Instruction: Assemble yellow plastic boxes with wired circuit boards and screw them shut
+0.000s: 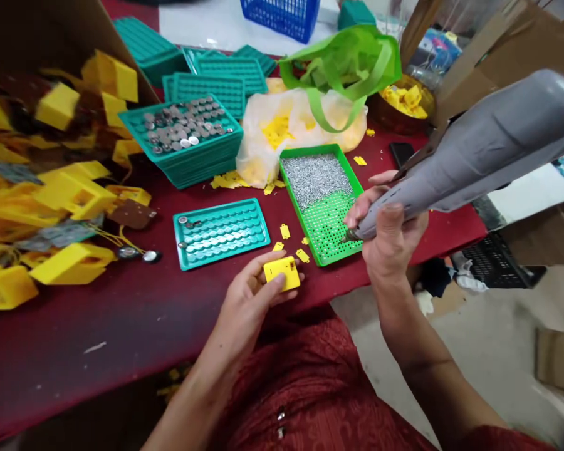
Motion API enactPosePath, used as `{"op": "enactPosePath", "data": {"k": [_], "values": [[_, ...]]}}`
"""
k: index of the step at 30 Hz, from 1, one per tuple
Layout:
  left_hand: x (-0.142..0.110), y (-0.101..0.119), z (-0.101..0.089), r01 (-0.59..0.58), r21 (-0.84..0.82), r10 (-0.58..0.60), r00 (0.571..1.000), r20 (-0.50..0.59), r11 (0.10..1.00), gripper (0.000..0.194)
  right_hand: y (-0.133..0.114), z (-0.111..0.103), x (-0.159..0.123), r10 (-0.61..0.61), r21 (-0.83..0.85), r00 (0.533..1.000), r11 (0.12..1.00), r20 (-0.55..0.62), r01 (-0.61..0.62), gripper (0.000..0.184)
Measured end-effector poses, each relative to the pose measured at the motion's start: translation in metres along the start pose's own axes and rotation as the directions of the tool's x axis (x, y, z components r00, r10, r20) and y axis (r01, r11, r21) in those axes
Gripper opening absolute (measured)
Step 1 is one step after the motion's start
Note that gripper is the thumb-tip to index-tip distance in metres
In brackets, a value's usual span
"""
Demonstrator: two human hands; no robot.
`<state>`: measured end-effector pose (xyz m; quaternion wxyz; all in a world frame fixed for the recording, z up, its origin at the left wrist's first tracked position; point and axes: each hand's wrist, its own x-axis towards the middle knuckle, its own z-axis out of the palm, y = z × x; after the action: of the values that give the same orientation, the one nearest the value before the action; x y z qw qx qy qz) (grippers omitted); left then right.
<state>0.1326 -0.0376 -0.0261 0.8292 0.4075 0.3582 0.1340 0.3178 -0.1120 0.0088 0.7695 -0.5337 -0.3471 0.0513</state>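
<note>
Between thumb and fingers, my left hand (249, 288) grips a small yellow plastic case (284, 274) above the table's front edge. My right hand (392, 235) is wrapped round a grey electric screwdriver (470, 144), its tip pointing down at the green perforated tray (326, 228). Small silver screws (317, 175) fill the far part of that tray. Whether the tip touches the tray I cannot tell. Several flat yellow pieces (302, 255) lie beside my left hand. A teal tray (223, 235) with a few button cells (183, 220) sits to their left.
Yellow housings (66, 194) with wires are heaped at the left. Stacked teal trays (192, 163) carry many button cells. Behind stand a white plastic bag (258, 125), a green bag (348, 62) and a bowl of yellow parts (407, 100). A black phone (401, 153) lies beyond the screwdriver.
</note>
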Motion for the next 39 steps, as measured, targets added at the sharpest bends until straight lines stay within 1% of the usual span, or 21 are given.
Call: {"op": "enactPosePath", "data": {"k": [4, 7, 13, 18, 22, 28, 33, 39], "values": [[0.000, 0.000, -0.002, 0.006, -0.012, -0.006, 1.000, -0.009, 1.000, 0.049, 0.005, 0.003, 0.000, -0.007, 0.025, 0.999, 1.000, 0.050, 0.005, 0.041], [0.001, 0.000, -0.002, 0.016, -0.002, -0.016, 1.000, -0.012, 1.000, 0.049, 0.008, 0.004, 0.000, 0.011, 0.040, 0.998, 0.999, 0.063, -0.013, 0.040], [0.003, 0.000, -0.003, 0.018, -0.003, -0.018, 1.000, -0.015, 1.000, 0.047, 0.011, 0.005, -0.003, 0.020, 0.056, 0.998, 0.998, 0.060, -0.023, 0.039], [0.003, 0.000, -0.001, 0.025, -0.006, -0.025, 0.999, -0.023, 1.000, 0.045, 0.009, 0.006, -0.003, 0.075, 0.022, 0.996, 0.997, 0.040, -0.076, 0.045], [0.002, 0.001, -0.001, 0.029, 0.001, -0.029, 0.999, -0.030, 1.000, 0.048, 0.009, 0.006, -0.003, 0.078, 0.047, 0.996, 0.996, 0.033, -0.079, 0.043], [0.002, 0.002, -0.003, 0.037, 0.005, -0.036, 0.999, -0.028, 0.999, 0.047, 0.008, 0.007, -0.004, 0.081, -0.033, 0.996, 0.996, 0.030, -0.080, 0.046], [0.002, 0.003, -0.002, 0.049, 0.002, -0.049, 0.998, -0.027, 0.999, 0.046, 0.010, 0.005, -0.005, 0.071, 0.005, 0.996, 0.997, 0.056, -0.072, 0.040], [0.001, 0.004, -0.001, 0.062, -0.003, -0.063, 0.997, -0.038, 0.998, 0.048, 0.013, 0.003, -0.009, 0.097, -0.015, 0.993, 0.995, 0.064, -0.096, 0.038]]}}
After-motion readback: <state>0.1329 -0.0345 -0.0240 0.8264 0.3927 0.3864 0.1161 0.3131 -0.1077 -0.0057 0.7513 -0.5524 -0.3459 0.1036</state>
